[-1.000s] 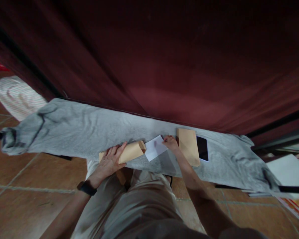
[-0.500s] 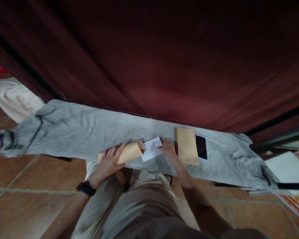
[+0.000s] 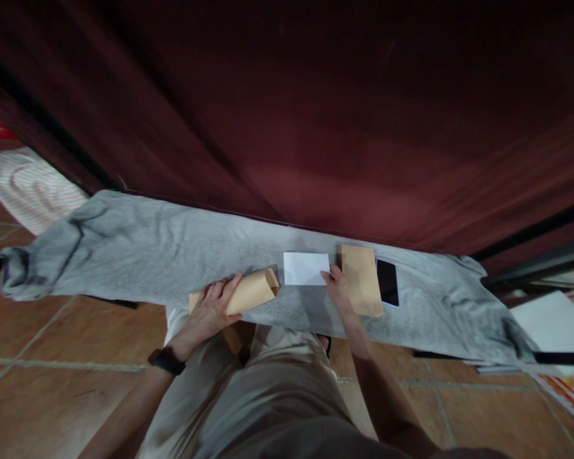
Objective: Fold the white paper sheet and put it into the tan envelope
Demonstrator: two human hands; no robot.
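Observation:
My left hand (image 3: 213, 307) lies across a brown paper envelope (image 3: 251, 293), its fingers over the top and the thumb along the near edge. The envelope bulges, and its mouth gapes at the right end. In my right hand (image 3: 335, 284) a white sheet of paper (image 3: 306, 268) is pinched at its right end between thumb and fingers. That paper is level and apart from the envelope's mouth. Just right of my right hand lies a flat stack of brown envelopes (image 3: 362, 280). A dark-screened phone (image 3: 387, 282) is beside the stack.
A grey cloth (image 3: 138, 248) covers the long narrow surface in front of me. Dark red fabric (image 3: 316, 127) hangs along its far side. A striped cloth (image 3: 33, 191) is at the far left, and white sheets (image 3: 555, 325) are at the right on the tiled floor (image 3: 52, 389).
My right hand has drawn the white paper right and slightly away from me, off the envelope's mouth. The paper has turned from slanted to level. My left hand has stayed in place.

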